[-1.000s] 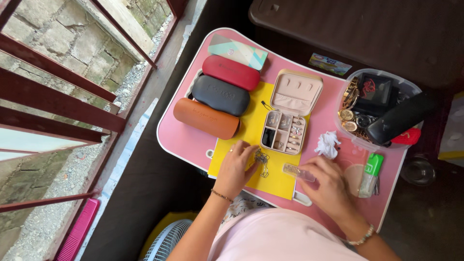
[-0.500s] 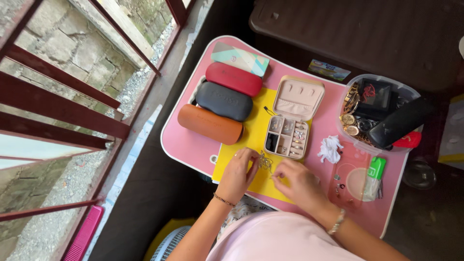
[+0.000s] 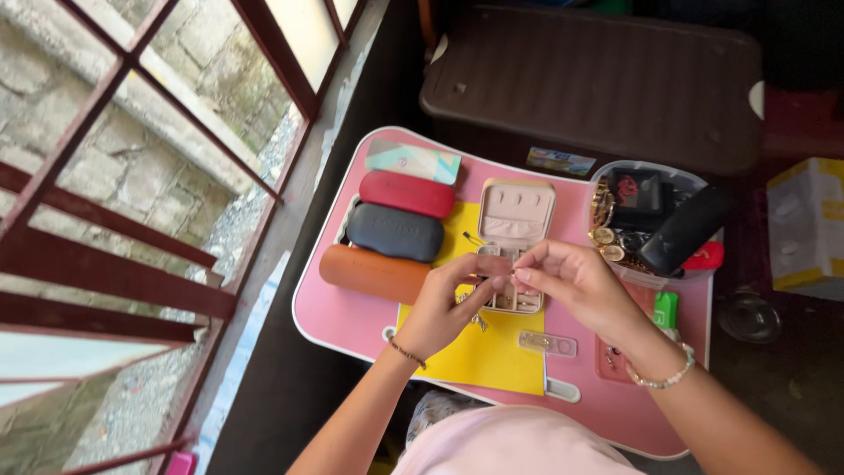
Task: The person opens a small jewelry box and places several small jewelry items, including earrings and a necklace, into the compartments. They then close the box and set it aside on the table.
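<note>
My left hand (image 3: 447,303) and my right hand (image 3: 576,283) are raised above the pink lap table (image 3: 338,308), their fingertips pinched together. Between them they hold a thin tangled chain (image 3: 478,322), which dangles below my left hand over a yellow sheet (image 3: 483,361). Right behind the hands stands an open beige jewellery box (image 3: 515,209); its compartment tray is mostly hidden by my fingers. A small clear plastic box (image 3: 547,342) lies on the table below my right hand.
Several glasses cases sit at the table's left: orange (image 3: 369,271), black (image 3: 394,231), red (image 3: 406,193), patterned (image 3: 413,160). A clear tub (image 3: 615,176) holding watches and a black case stands at the right. Also here are a green tube (image 3: 665,310), a brown lid (image 3: 598,79) behind, and window bars (image 3: 105,229) left.
Both hands have lifted off the yellow sheet with the chain and come together in front of the jewellery box. The clear plastic box now lies on the table. The camera has tilted up.
</note>
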